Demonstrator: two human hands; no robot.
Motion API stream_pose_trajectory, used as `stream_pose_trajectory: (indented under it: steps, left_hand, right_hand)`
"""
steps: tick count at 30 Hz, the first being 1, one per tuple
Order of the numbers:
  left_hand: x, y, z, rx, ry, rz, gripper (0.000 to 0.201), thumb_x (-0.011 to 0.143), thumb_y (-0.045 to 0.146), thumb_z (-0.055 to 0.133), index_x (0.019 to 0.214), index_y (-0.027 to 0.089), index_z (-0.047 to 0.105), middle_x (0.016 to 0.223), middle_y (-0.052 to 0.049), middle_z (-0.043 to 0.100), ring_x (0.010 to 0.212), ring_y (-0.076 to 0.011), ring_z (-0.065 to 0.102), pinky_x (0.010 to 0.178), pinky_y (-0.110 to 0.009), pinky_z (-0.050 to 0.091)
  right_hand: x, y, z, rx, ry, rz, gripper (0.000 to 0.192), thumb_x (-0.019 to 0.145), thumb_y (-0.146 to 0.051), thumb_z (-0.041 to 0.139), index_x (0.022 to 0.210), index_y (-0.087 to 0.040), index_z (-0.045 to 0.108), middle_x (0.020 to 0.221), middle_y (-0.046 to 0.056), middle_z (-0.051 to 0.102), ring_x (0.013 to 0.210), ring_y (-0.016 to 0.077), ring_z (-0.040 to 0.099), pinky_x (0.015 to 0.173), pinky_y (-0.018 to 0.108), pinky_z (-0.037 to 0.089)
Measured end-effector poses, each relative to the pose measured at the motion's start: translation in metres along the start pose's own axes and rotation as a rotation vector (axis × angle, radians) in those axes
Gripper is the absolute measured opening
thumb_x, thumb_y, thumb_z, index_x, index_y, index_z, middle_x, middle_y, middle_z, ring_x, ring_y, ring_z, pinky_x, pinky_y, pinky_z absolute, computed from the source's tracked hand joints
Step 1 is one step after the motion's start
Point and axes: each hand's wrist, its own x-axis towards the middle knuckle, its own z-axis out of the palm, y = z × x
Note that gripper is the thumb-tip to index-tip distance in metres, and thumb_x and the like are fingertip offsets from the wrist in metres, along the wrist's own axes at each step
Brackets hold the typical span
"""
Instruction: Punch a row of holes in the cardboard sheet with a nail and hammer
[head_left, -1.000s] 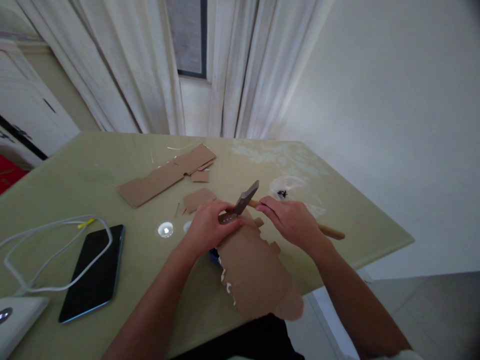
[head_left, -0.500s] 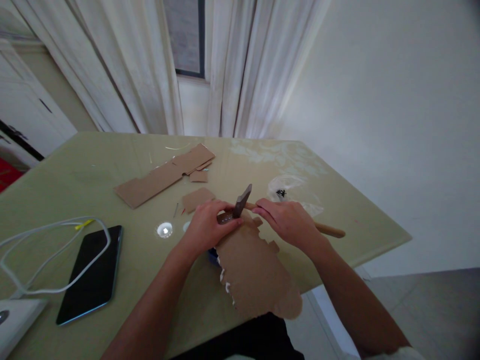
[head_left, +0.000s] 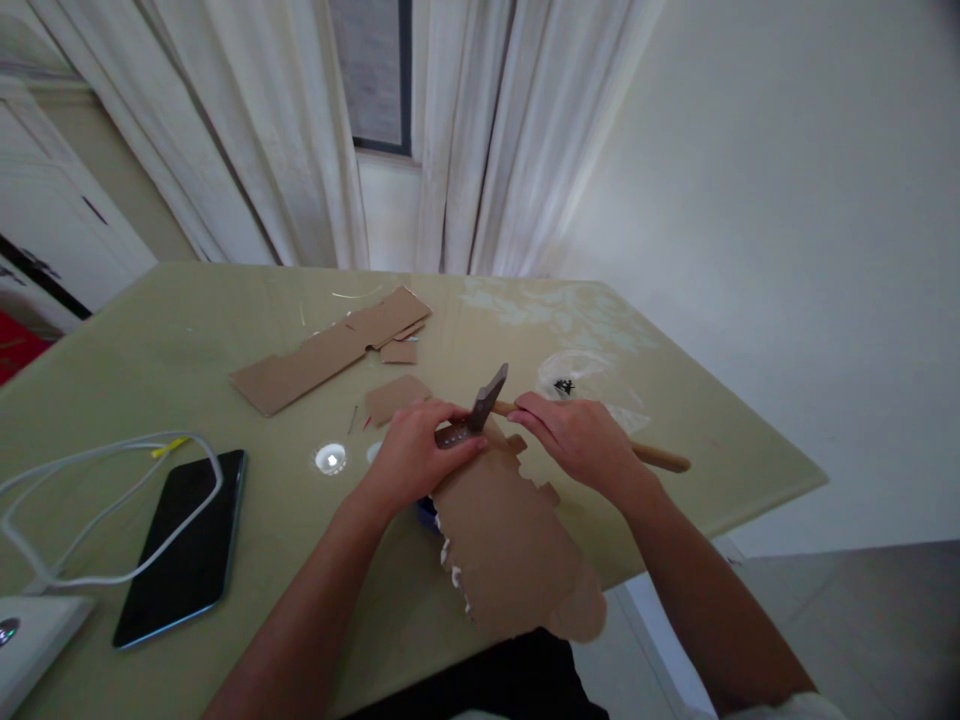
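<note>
My right hand (head_left: 581,440) is wrapped round the wooden handle (head_left: 660,459) of a hammer, whose end sticks out past the wrist side. The dark metal hammer head (head_left: 489,396) is just above my left fingers, over the cardboard's far end. My left hand (head_left: 412,450) is closed, thumb and fingers gripping a dark brown piece with pale dots (head_left: 454,433) at the end of a cut cardboard piece (head_left: 517,545). Ragged white bits line the cardboard's left edge, and small tabs stick out on its right. Under my left wrist, a blue object (head_left: 427,512) is mostly hidden.
Cardboard strips (head_left: 315,362) and a smaller scrap (head_left: 395,398) lie beyond my hands, near a nail (head_left: 352,419). A clear plastic bag (head_left: 592,380) with small black pieces lies to the right. A black tablet (head_left: 184,550) and white cable (head_left: 97,580) are at left.
The hammer head has risen very slightly with my right hand. My left hand and the cardboard have hardly moved.
</note>
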Motion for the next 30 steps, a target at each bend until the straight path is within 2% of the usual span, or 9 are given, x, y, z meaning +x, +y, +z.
stream_pose_trajectory:
  steps: [5,8,12,16,22,26,30]
  left_hand:
    - [0.0,0.0,0.001,-0.106,0.008,-0.043,0.034,0.091,0.051,0.079,0.112,0.025,0.085,0.114,-0.007,0.085,0.108,-0.0308,0.075,0.099,-0.045,0.052]
    - [0.001,0.002,0.0,-0.213,-0.015,-0.129,0.035,0.093,0.051,0.073,0.112,0.023,0.085,0.112,-0.007,0.085,0.102,-0.0285,0.076,0.093,-0.041,0.055]
    - [0.003,0.005,-0.003,-0.313,-0.07,-0.258,0.04,0.09,0.054,0.071,0.112,0.023,0.085,0.106,-0.006,0.084,0.089,-0.0255,0.073,0.08,-0.037,0.054]
    - [0.004,0.006,-0.001,-0.349,-0.071,-0.334,0.042,0.087,0.056,0.072,0.111,0.024,0.085,0.104,-0.006,0.082,0.084,-0.0236,0.069,0.076,-0.035,0.053]
    - [0.002,0.008,0.0,-0.451,-0.084,-0.434,0.041,0.085,0.053,0.071,0.109,0.024,0.086,0.101,-0.006,0.083,0.087,-0.0248,0.071,0.074,-0.034,0.053]
    - [0.002,0.01,-0.002,-0.496,-0.079,-0.502,0.04,0.086,0.052,0.067,0.103,0.023,0.087,0.094,-0.006,0.084,0.088,-0.0267,0.074,0.073,-0.034,0.055]
    - [0.003,0.009,-0.003,-0.475,-0.051,-0.496,0.038,0.086,0.052,0.067,0.099,0.024,0.088,0.095,-0.005,0.085,0.093,-0.0288,0.075,0.081,-0.037,0.056]
  right_hand:
    - [0.011,0.013,0.015,0.176,0.19,0.046,0.067,0.119,-0.062,0.022,0.113,-0.021,0.075,0.086,0.008,0.08,0.069,0.0211,0.069,0.064,0.031,0.033]
    - [0.023,0.018,0.024,0.258,0.271,0.093,0.067,0.117,-0.065,0.023,0.115,-0.021,0.074,0.083,0.008,0.077,0.068,0.0218,0.068,0.065,0.031,0.035]
    - [0.039,0.017,0.035,0.309,0.316,0.127,0.065,0.117,-0.064,0.025,0.113,-0.021,0.074,0.076,0.006,0.073,0.064,0.021,0.065,0.063,0.031,0.034]
    - [0.041,0.016,0.052,0.301,0.334,0.123,0.067,0.118,-0.063,0.022,0.11,-0.021,0.074,0.072,0.005,0.072,0.061,0.0198,0.063,0.062,0.03,0.031]
    - [0.024,0.03,0.069,0.255,0.397,-0.005,0.075,0.117,-0.067,0.021,0.101,-0.019,0.077,0.081,0.008,0.08,0.063,0.0171,0.067,0.061,0.03,0.031]
    - [0.016,0.037,0.063,0.218,0.453,-0.085,0.074,0.118,-0.065,0.025,0.097,-0.018,0.078,0.077,0.007,0.08,0.058,0.0151,0.066,0.06,0.03,0.032]
    - [0.011,0.036,0.052,0.264,0.467,-0.202,0.069,0.12,-0.06,0.03,0.098,-0.018,0.079,0.069,0.003,0.077,0.055,0.0127,0.064,0.059,0.028,0.033]
